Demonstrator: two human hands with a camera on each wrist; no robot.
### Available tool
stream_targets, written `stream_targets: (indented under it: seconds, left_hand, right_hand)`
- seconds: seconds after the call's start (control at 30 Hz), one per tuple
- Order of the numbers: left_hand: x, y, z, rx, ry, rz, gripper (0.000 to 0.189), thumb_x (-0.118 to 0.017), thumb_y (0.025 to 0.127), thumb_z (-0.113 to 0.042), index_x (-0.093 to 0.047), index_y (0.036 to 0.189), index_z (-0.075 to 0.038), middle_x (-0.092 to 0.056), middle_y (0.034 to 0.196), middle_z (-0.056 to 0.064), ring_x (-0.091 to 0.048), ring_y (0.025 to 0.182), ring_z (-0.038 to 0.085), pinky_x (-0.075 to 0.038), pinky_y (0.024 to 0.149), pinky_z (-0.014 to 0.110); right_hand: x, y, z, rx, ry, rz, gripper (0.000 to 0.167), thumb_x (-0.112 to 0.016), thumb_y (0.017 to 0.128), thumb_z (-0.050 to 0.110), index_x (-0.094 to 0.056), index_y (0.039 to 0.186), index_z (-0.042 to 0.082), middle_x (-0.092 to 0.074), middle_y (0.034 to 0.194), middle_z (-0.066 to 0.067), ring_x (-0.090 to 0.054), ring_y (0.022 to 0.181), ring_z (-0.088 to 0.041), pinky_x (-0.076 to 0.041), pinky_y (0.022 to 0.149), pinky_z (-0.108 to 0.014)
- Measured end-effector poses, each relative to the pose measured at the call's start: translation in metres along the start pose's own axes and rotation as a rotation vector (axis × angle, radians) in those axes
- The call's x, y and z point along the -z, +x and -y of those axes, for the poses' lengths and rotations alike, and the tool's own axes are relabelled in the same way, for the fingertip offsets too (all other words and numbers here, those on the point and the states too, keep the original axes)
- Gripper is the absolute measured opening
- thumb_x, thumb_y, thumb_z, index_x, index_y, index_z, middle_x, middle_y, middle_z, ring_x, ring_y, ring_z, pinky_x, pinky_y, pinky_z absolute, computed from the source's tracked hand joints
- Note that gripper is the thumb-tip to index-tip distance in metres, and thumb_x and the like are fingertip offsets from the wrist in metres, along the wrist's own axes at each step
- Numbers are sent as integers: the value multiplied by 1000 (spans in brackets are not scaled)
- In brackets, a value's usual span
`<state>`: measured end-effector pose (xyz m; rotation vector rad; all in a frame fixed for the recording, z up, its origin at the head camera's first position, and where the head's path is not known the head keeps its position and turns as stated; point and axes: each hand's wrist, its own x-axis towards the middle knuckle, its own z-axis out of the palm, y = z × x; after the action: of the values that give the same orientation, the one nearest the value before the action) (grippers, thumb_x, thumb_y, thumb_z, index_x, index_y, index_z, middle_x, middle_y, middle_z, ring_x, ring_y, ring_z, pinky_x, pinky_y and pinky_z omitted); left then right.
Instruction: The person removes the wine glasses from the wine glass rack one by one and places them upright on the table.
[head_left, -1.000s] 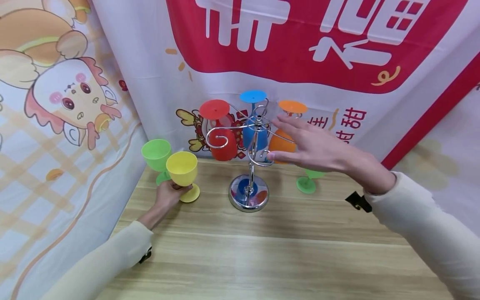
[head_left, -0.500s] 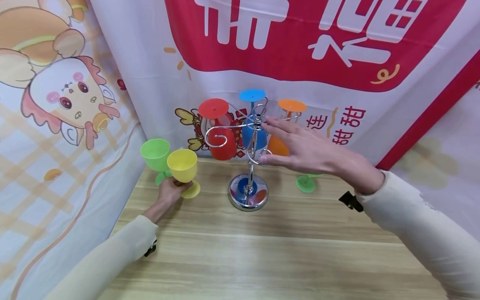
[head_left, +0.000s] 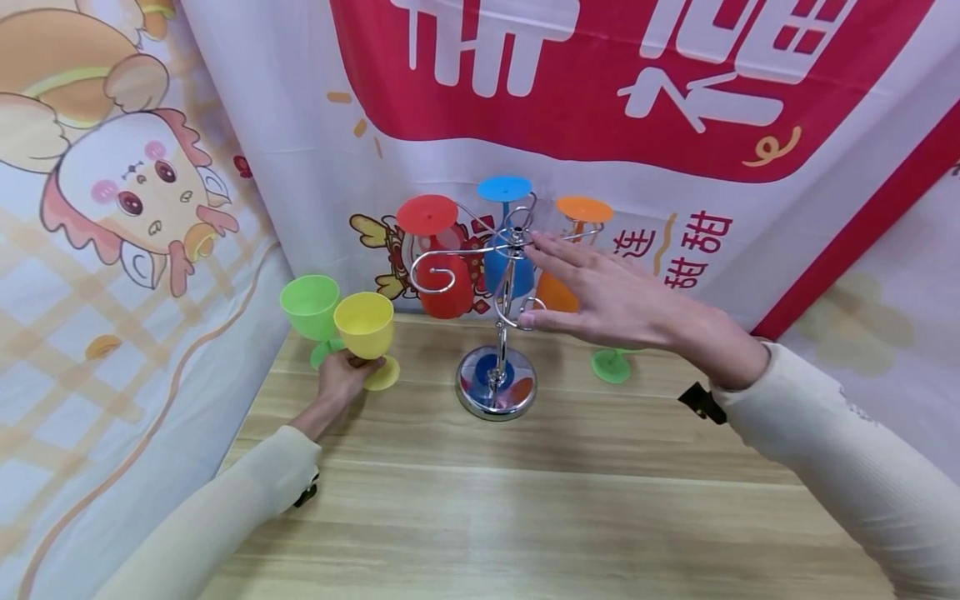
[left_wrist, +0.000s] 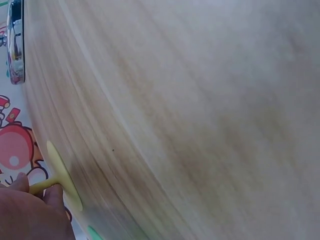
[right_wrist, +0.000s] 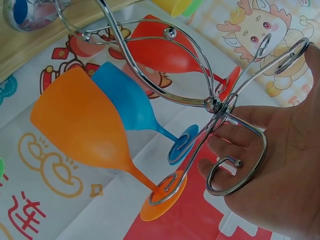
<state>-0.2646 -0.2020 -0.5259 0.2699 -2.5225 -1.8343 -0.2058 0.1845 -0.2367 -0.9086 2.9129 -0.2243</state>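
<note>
My left hand (head_left: 343, 383) pinches the stem of an upright yellow goblet (head_left: 365, 325); in the left wrist view its round foot (left_wrist: 64, 172) shows close over the tabletop. A chrome wire goblet rack (head_left: 471, 398) stands mid-table. Upside down from its curled arms hang a red goblet (head_left: 447, 287), a blue goblet (right_wrist: 125, 100) and an orange goblet (right_wrist: 82, 120). My right hand (head_left: 611, 296) is spread at the rack's top right, fingertips right at the central hub (right_wrist: 213, 104). It covers part of the orange goblet in the head view. Two front curls hold no goblet.
A green goblet (head_left: 310, 304) stands upright behind my left hand. Another green goblet (head_left: 612, 367) at the right is mostly hidden by my right hand. Printed cloth (head_left: 247, 208) closes off the back and sides of the wooden table (head_left: 480, 517).
My left hand has raised the yellow goblet slightly, its foot now further up the view. My right hand moved left to the rack's hub, then stayed there. The hanging goblets keep their places.
</note>
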Motion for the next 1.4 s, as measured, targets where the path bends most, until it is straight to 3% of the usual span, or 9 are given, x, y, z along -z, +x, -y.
stream_targets:
  seconds: [0.17,0.37,0.47,0.73,0.93,1.13,1.27,1.4]
  left_hand:
    - [0,1,0,-5,6,-11,41,-77,97,-7,-65,133,8,-67,135,27,-66,129,39,-55,107,38]
    - [1,-4,1,-35,36,-26,45,-80,95,-9,-64,134,10,-67,133,30,-66,127,42,-59,92,20]
    - [5,-9,2,-56,40,-26,49,-80,95,-9,-62,136,10,-66,135,30,-66,128,43,-58,90,17]
    - [17,-35,2,-89,116,-18,55,-81,94,-12,-59,141,7,-62,143,26,-62,133,41,-51,111,45]
    - [29,-64,2,-143,159,-95,54,-84,92,-13,-63,138,5,-66,140,24,-64,131,41,-52,109,44]
    - [41,-89,-4,-346,216,-173,39,-84,91,-6,-71,126,5,-75,122,24,-74,114,40,-57,98,38]
    - [47,-103,-22,-564,298,-222,39,-87,84,1,-74,120,3,-78,116,20,-76,105,42,-56,96,21]
    - [52,-108,-55,-821,331,-301,46,-89,75,8,-76,119,2,-78,115,18,-76,101,42,-45,100,5]
  right_hand:
    - [0,0,-1,8,-5,-6,92,-57,98,67,-24,170,20,-17,178,-7,-17,163,-37,-26,122,-72]
    - [-1,0,-1,11,-10,-9,93,-57,98,67,-23,170,20,-16,178,-7,-16,163,-37,-24,123,-72]
    - [-1,0,-1,13,-14,-13,93,-58,97,67,-23,170,20,-16,178,-7,-17,163,-37,-25,123,-71]
    - [-1,0,0,9,-4,-11,93,-57,97,69,-22,170,23,-17,178,-6,-18,162,-37,-26,121,-73]
    - [-1,-1,0,1,1,-6,94,-56,97,70,-22,170,24,-14,178,-5,-16,163,-37,-25,122,-74]
    - [-1,0,2,-2,-10,-1,94,-54,97,72,-22,170,24,-15,178,-6,-17,162,-38,-24,121,-75]
    - [-1,0,1,-2,-16,-5,93,-54,97,72,-22,170,24,-16,178,-6,-18,162,-38,-24,121,-75]
    - [-2,-1,0,1,-12,-9,93,-54,97,72,-22,171,24,-16,178,-6,-18,162,-38,-25,121,-75]
